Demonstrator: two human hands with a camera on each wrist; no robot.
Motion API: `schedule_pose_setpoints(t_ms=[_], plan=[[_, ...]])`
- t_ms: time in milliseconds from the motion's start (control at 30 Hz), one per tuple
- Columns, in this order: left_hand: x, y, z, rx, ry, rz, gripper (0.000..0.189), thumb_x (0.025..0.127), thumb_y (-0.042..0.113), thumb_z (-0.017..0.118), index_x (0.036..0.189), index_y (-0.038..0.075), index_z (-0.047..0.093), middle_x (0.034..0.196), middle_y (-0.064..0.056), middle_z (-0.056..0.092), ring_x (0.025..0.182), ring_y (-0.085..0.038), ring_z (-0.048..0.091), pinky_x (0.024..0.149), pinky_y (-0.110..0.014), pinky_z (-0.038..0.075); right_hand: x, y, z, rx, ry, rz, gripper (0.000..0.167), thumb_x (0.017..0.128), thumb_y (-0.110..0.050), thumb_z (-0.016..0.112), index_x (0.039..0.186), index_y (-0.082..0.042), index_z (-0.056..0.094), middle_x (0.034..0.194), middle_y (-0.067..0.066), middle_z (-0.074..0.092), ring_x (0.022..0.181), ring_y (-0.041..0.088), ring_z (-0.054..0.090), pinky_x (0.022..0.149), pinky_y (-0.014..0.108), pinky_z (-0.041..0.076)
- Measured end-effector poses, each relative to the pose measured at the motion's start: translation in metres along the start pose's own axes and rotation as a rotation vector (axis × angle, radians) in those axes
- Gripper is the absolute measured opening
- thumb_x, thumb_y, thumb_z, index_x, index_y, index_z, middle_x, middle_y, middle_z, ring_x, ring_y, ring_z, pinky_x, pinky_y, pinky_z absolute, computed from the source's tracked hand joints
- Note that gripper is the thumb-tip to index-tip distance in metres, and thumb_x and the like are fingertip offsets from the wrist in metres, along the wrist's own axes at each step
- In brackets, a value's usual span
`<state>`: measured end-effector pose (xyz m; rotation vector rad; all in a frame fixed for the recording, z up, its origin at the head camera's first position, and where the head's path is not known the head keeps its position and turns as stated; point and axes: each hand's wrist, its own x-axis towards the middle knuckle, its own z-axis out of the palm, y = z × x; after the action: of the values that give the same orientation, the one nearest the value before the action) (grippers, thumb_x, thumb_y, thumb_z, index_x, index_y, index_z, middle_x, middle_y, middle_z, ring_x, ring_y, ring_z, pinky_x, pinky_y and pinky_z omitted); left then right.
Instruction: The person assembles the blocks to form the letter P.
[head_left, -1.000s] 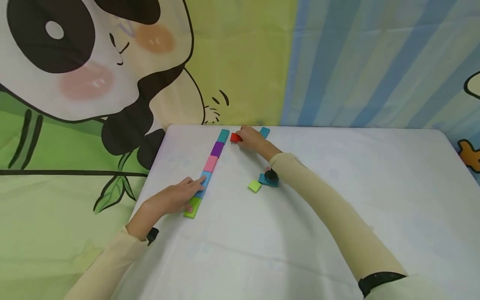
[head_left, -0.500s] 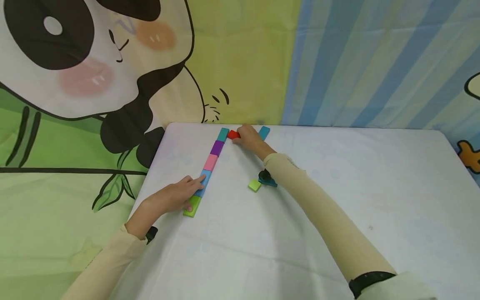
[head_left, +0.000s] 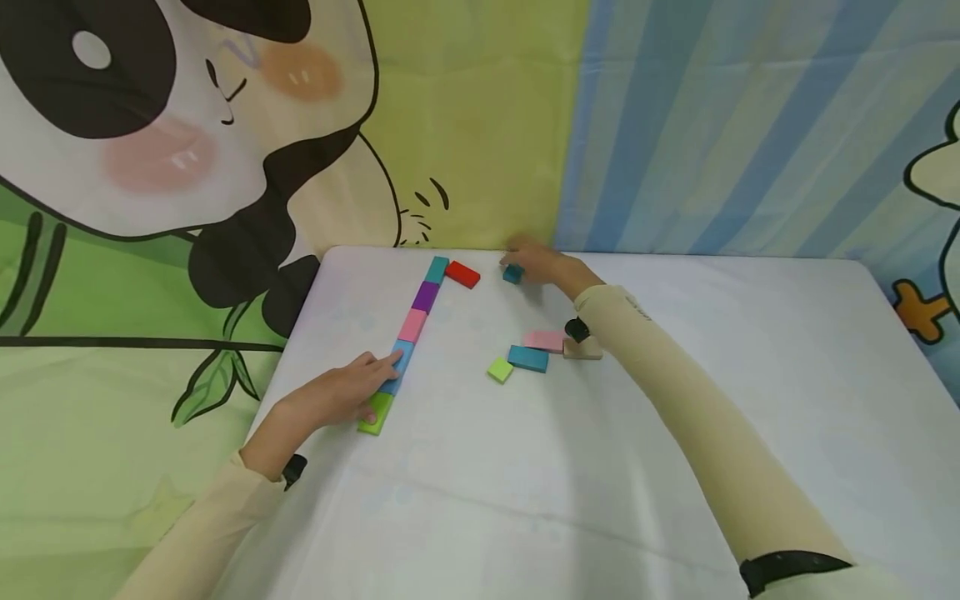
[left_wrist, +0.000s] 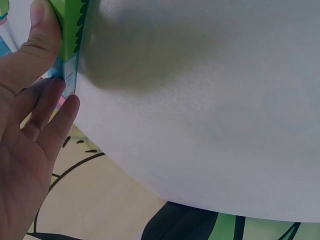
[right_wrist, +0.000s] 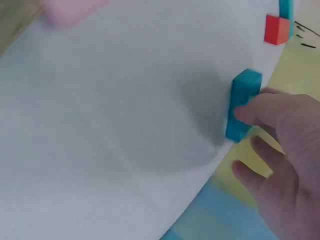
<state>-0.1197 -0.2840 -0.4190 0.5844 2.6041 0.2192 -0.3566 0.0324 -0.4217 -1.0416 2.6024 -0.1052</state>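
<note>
My left hand point(head_left: 337, 393) rests on the near end of a straight row of blocks, its fingers touching the blue block point(head_left: 403, 354) and its thumb at the lime-green block point(head_left: 381, 410). Beyond these lie a pink block point(head_left: 412, 325), a purple block point(head_left: 425, 297) and a teal block point(head_left: 437, 269). At the far table edge my right hand point(head_left: 534, 260) pinches a loose teal-blue block point(right_wrist: 245, 97) between thumb and fingers. A red block point(head_left: 462, 274) lies at an angle, its end against or close to the row's far teal block.
Right of the row lie a small lime-green block point(head_left: 500, 370), a blue block point(head_left: 528, 358), a pink block point(head_left: 543, 340) and a tan wooden block point(head_left: 582, 348). The white table point(head_left: 675, 467) ends at a printed panda backdrop point(head_left: 480, 125).
My right hand slid the red block left to the row's far end, let go of it, then moved right and took hold of the loose teal-blue block. The left hand stays on the row.
</note>
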Motion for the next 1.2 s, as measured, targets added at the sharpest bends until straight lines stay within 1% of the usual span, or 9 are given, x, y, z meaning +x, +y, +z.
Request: schedule_pose_setpoints(t_ms=[100, 167, 300, 467, 667, 767, 900, 1033, 1200], plan=[[0.0, 0.0, 0.0, -0.013, -0.004, -0.013, 0.086, 0.083, 0.021, 0.075, 0.154, 0.01, 0.026, 0.127, -0.01, 0.047, 0.115, -0.019, 0.048, 0.086, -0.032, 0.053, -0.01, 0.008, 0.002, -0.058, -0.008, -0.053, 0.042, 0.096, 0.001, 0.054, 0.137, -0.009, 0.055, 0.141, 0.02, 0.049, 0.133, 0.037, 0.044, 0.112, 0.046, 0.036], [0.0, 0.0, -0.001, -0.021, -0.004, -0.014, 0.087, 0.083, 0.021, 0.075, 0.154, 0.01, 0.025, 0.126, -0.01, 0.047, 0.114, -0.019, 0.048, 0.086, -0.032, 0.053, -0.015, 0.009, 0.004, -0.059, 0.033, -0.07, 0.039, 0.095, -0.002, 0.057, 0.134, -0.007, 0.057, 0.132, 0.02, 0.054, 0.124, 0.036, 0.05, 0.107, 0.045, 0.041], [-0.002, 0.001, 0.001, -0.023, -0.009, -0.022, 0.09, 0.083, 0.022, 0.075, 0.155, 0.01, 0.023, 0.125, -0.01, 0.047, 0.113, -0.019, 0.049, 0.086, -0.032, 0.053, -0.024, 0.002, 0.01, 0.009, 0.113, -0.085, 0.04, 0.095, -0.012, 0.063, 0.133, -0.003, 0.056, 0.123, 0.02, 0.057, 0.114, 0.032, 0.056, 0.1, 0.043, 0.047], [-0.004, 0.001, 0.001, -0.023, -0.004, -0.037, 0.09, 0.082, 0.021, 0.075, 0.155, 0.011, 0.022, 0.126, -0.011, 0.047, 0.113, -0.02, 0.05, 0.087, -0.033, 0.054, -0.028, -0.022, 0.018, 0.11, 0.113, -0.092, 0.044, 0.095, -0.019, 0.062, 0.133, 0.003, 0.056, 0.12, 0.021, 0.059, 0.105, 0.027, 0.059, 0.095, 0.039, 0.051], [-0.005, 0.002, -0.002, -0.036, -0.007, -0.028, 0.088, 0.083, 0.021, 0.075, 0.154, 0.01, 0.024, 0.128, -0.011, 0.046, 0.115, -0.021, 0.05, 0.084, -0.032, 0.053, -0.023, -0.049, 0.024, 0.162, 0.134, 0.04, 0.039, 0.094, -0.024, 0.062, 0.122, 0.003, 0.064, 0.11, 0.017, 0.061, 0.091, 0.021, 0.054, 0.083, 0.032, 0.052], [-0.004, 0.003, -0.002, -0.041, -0.01, -0.026, 0.088, 0.083, 0.021, 0.074, 0.154, 0.01, 0.024, 0.128, -0.011, 0.046, 0.116, -0.021, 0.05, 0.084, -0.032, 0.053, -0.018, -0.057, 0.027, 0.198, 0.151, 0.119, 0.032, 0.094, -0.025, 0.062, 0.11, 0.002, 0.068, 0.101, 0.014, 0.06, 0.084, 0.02, 0.05, 0.073, 0.029, 0.047], [-0.003, 0.003, -0.001, -0.031, -0.004, -0.018, 0.088, 0.084, 0.021, 0.074, 0.154, 0.009, 0.023, 0.128, -0.012, 0.046, 0.116, -0.021, 0.049, 0.084, -0.032, 0.053, -0.011, -0.062, 0.031, 0.258, 0.17, 0.209, 0.028, 0.094, -0.025, 0.063, 0.102, 0.001, 0.067, 0.095, 0.01, 0.056, 0.081, 0.019, 0.049, 0.068, 0.025, 0.042], [-0.003, 0.003, -0.002, -0.03, -0.002, -0.012, 0.088, 0.083, 0.021, 0.074, 0.154, 0.009, 0.023, 0.127, -0.012, 0.047, 0.116, -0.022, 0.049, 0.085, -0.032, 0.054, -0.007, -0.064, 0.032, 0.319, 0.163, 0.252, 0.025, 0.094, -0.025, 0.064, 0.094, 0.0, 0.066, 0.09, 0.009, 0.052, 0.08, 0.019, 0.049, 0.064, 0.024, 0.04], [-0.004, 0.002, -0.002, -0.027, -0.003, -0.006, 0.088, 0.083, 0.02, 0.074, 0.154, 0.008, 0.023, 0.126, -0.012, 0.047, 0.114, -0.022, 0.049, 0.082, -0.03, 0.053, -0.003, -0.069, 0.032, 0.338, 0.146, 0.272, 0.026, 0.093, -0.026, 0.065, 0.085, -0.002, 0.064, 0.083, 0.007, 0.049, 0.076, 0.019, 0.05, 0.06, 0.022, 0.038]])
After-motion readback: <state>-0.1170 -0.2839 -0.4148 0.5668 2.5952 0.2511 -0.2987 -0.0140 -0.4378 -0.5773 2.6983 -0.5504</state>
